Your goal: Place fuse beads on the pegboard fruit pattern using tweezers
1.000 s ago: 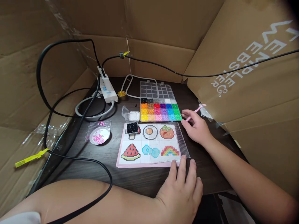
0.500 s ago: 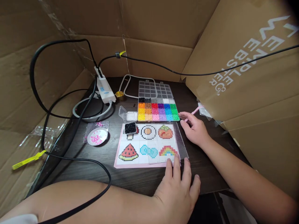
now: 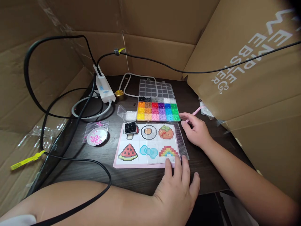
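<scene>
My left hand (image 3: 175, 190) rests at the lower right of a pattern sheet (image 3: 128, 163) with pixel pictures, its fingers spread and fingertips at the edge of a clear pegboard (image 3: 183, 144). The board overlaps the sheet's right side. In my closed right hand (image 3: 198, 133) are pink tweezers (image 3: 197, 110), pointing away to the upper right. This hand is beside the right corner of the bead box (image 3: 158, 120), whose compartments hold many colours. A small tub of black beads (image 3: 130, 127) sits on the sheet's upper left.
On the left, a white dish (image 3: 97, 137) of pink beads overlaps another pegboard (image 3: 107, 124). Beside the bead box is a small open case (image 3: 130, 115). Behind stand a power strip (image 3: 104, 89) and a gold cup (image 3: 119, 94). Black cables (image 3: 107, 171) loop across the left; cardboard walls (image 3: 157, 53) surround the table.
The view has shifted slightly, so the table things appear a little further left and up. My right hand keeps its hold on the tweezers; the left fingers have moved barely, if at all.
</scene>
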The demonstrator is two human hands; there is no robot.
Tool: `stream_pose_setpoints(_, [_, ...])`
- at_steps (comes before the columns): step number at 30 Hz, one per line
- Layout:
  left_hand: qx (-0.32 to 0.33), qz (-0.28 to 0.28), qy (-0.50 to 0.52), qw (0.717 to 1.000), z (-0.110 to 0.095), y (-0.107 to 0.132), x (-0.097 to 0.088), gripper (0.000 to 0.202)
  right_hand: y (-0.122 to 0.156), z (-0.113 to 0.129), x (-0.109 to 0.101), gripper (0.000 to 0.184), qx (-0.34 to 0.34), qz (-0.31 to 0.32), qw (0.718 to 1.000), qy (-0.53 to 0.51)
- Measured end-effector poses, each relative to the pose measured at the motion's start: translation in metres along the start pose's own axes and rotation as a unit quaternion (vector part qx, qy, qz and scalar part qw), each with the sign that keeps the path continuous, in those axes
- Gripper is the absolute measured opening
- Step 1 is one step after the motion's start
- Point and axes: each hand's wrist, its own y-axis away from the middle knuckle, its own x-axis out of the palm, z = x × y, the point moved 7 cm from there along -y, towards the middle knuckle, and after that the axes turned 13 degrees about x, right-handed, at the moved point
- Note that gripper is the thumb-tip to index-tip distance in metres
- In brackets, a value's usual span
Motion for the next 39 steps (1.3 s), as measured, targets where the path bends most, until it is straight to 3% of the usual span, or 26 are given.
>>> stream_pose_setpoints(8, [0.000, 0.013, 0.027, 1.000, 0.009, -0.007, -0.007, 0.069, -0.002, -0.009, -0.001, 0.029, 0.030, -0.004, 0.998, -0.054])
stream_pose_setpoints(14, [-0.019, 0.025, 0.029, 0.999, 0.028, -0.015, -0.016, 0.054, -0.003, -0.013, -0.005, 0.030, 0.028, -0.018, 0.997, -0.068])
stream_pose_setpoints(19, [-0.013, 0.094, 0.038, 0.995, 0.037, -0.018, -0.007, 0.067, -0.004, -0.010, -0.007, 0.029, 0.008, -0.010, 0.998, -0.065])
stream_pose_setpoints(22, [-0.013, 0.119, 0.036, 0.992, 0.039, -0.017, -0.008, 0.065, -0.005, -0.010, -0.007, 0.030, 0.001, -0.011, 0.998, -0.055])
stream_pose_setpoints(28, [-0.023, 0.104, 0.004, 0.994, 0.041, -0.015, -0.016, 0.055, -0.007, -0.008, -0.006, 0.030, -0.007, -0.007, 0.999, -0.038])
stream_pose_setpoints(39, [-0.019, 0.102, 0.000, 0.995, 0.042, -0.017, -0.032, 0.057, -0.008, -0.005, -0.006, 0.031, -0.015, 0.001, 1.000, -0.011])
